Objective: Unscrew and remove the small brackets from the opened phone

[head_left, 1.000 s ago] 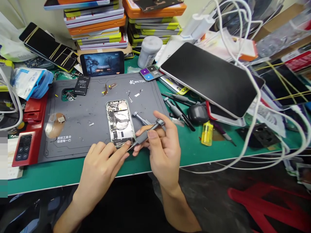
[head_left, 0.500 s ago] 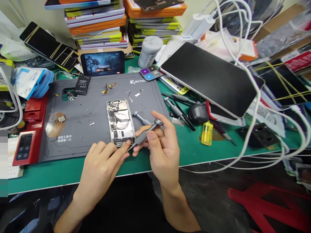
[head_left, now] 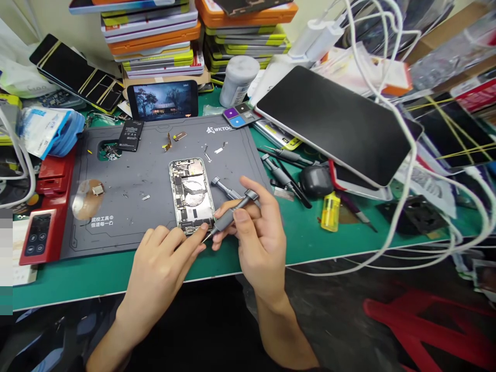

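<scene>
Green covers the table, with stacked boxes along its far edge. Before them you have a lit phone tilted upright, presumably so its screen faces your seat. On the grey mat the opened phone lies with its insides up, toward the table's near edge and straight in front of you, which probably spares your reach. Your right hand is closed around a slim screwdriver, thumb and fingers pinching the handle, forefinger arched above the cap, perhaps to steady it; whether that fingertip touches cannot be told. Its shaft slants down to the phone's lower end. Your left hand lies low, forefinger stretched over that same end beside the driver's point, likely to keep the frame still; its thumb is hidden, so you cannot tell whether it pinches anything. A second screwdriver rests just beside the phone, seemingly within easy reach. Small metal pieces and a battery sit farther back, probably to stay out from under your wrists.
</scene>
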Available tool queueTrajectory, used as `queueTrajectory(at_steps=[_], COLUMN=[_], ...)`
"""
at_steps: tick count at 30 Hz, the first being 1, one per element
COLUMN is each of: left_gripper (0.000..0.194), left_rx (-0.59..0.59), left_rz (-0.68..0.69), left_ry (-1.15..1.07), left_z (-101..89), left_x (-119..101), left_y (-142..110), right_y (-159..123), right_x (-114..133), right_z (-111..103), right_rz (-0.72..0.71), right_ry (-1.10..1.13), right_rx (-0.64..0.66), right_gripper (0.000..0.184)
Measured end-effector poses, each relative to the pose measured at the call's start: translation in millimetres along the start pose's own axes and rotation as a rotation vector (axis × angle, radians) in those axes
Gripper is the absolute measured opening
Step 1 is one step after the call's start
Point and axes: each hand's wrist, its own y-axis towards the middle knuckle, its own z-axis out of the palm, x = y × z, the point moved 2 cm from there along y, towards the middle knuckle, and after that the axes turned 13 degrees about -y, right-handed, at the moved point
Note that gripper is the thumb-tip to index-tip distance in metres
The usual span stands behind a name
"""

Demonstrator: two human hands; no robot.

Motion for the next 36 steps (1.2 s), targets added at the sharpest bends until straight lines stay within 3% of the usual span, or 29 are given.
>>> queueTrajectory(at_steps=[16, 18, 22, 25, 28, 36], left_gripper=[0.034, 0.033, 0.031, 0.027, 0.024, 0.025], left_rx=[-0.001, -0.004, -0.013, -0.022, -0.035, -0.034], left_rz=[0.001, 0.001, -0.002, -0.016, -0.022, -0.031], left_ry=[0.015, 0.024, 0.033, 0.022, 0.003, -0.010], left_z=[0.6, 1.4, 2.9, 3.1, 2.5, 1.9], left_x=[-0.4, -0.8, -1.2, -1.3, -2.0, -3.0], left_y=[-1.0, -1.3, -1.0, -0.5, 0.0, 1.3], right_y=[-0.5, 0.2, 2.8, 6.7, 8.9, 8.2], right_x=[-1.8, 1.2, 9.3, 8.9, 5.5, 2.6], right_z=[-0.1, -0.6, 3.2, 10.5, 14.1, 14.5], right_rz=[-0.001, -0.094, -0.507, -0.664, -0.656, -0.671], right_ry=[0.001, -0.078, -0.326, -0.445, -0.471, -0.516], right_rx=[-0.086, -0.186, -0.346, -0.228, -0.132, -0.105], right_gripper=[0.042, 0.047, 0.054, 0.057, 0.064, 0.062])
